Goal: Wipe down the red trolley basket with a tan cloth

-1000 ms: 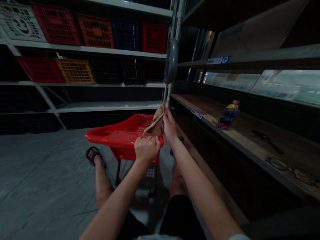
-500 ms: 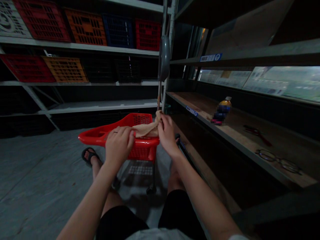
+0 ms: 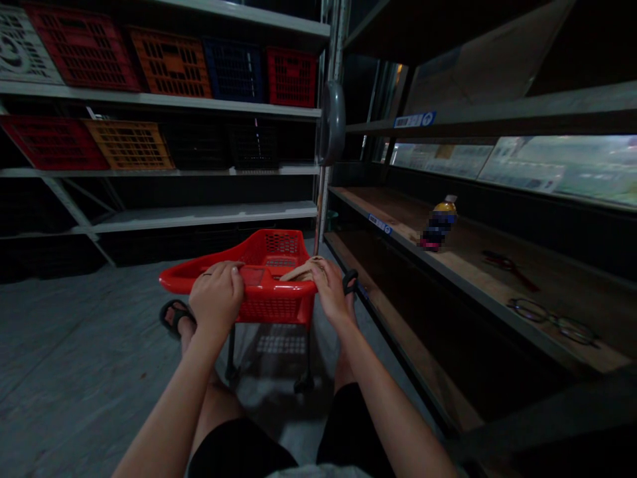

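In front of my legs stands a small red plastic shopping cart (image 3: 279, 289) on dark legs. My left hand (image 3: 217, 292) is closed over its near rim, toward the left end of the handle. A beige cloth (image 3: 303, 269) lies bunched along the rim at the cart's right corner. My right hand (image 3: 329, 285) is closed on that cloth, pressing it against the corner, with its fingertips partly hidden.
A wooden shelf to my right bears a bottle (image 3: 440, 222), a red-handled tool (image 3: 510, 269) and eyeglasses (image 3: 552, 320). Colored crates (image 3: 172, 63) line the rack behind the cart. A grey rounded object (image 3: 332, 123) is by the corner post.
My left hand has moved left along the rim and off the cloth. My right hand has come down to the corner, and the cloth is now bunched under it.
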`<state>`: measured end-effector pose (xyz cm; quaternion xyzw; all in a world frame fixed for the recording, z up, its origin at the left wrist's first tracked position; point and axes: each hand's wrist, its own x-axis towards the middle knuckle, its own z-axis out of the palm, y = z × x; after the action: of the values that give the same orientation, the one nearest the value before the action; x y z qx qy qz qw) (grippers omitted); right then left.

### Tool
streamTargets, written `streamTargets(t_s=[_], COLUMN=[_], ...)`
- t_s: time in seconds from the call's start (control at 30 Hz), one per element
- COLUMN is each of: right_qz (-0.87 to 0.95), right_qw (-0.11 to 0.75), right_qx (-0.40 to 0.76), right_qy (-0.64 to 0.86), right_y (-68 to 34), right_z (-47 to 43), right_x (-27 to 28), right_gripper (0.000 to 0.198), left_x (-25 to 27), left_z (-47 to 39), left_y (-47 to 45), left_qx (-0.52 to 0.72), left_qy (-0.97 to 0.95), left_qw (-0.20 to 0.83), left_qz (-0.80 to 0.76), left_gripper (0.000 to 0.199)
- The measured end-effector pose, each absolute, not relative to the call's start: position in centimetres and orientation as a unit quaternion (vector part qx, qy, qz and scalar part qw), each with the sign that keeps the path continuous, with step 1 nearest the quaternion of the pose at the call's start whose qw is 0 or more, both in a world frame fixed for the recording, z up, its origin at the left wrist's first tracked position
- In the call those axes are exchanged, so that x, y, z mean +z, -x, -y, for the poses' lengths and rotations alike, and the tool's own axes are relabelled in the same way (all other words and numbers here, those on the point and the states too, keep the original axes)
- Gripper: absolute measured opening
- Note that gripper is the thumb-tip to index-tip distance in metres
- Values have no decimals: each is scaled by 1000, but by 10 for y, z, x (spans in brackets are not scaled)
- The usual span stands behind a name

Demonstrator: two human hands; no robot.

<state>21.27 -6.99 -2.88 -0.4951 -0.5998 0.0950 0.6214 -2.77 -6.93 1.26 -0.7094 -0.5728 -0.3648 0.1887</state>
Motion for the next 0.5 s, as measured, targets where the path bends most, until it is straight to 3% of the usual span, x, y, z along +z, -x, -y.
streamTargets(t_s=[0.13,0.4,0.5], right_qz=[552,675,695], right_qw=[649,472,448], right_qx=[12,-107,-136], right_qy=[523,557,545], right_y=[-191,-135,-135], right_z=[97,114,114], right_x=[-32,-13,-14], right_gripper=[21,25,24], left_x=[12,19,26], left_z=[74,84,80], left_y=[16,3,13], left_qx=[-379,-328,-278], left_qy=[693,701,742], left_qw=[185,218,209], left_qz=[585,595,573], left_gripper=[43,42,40])
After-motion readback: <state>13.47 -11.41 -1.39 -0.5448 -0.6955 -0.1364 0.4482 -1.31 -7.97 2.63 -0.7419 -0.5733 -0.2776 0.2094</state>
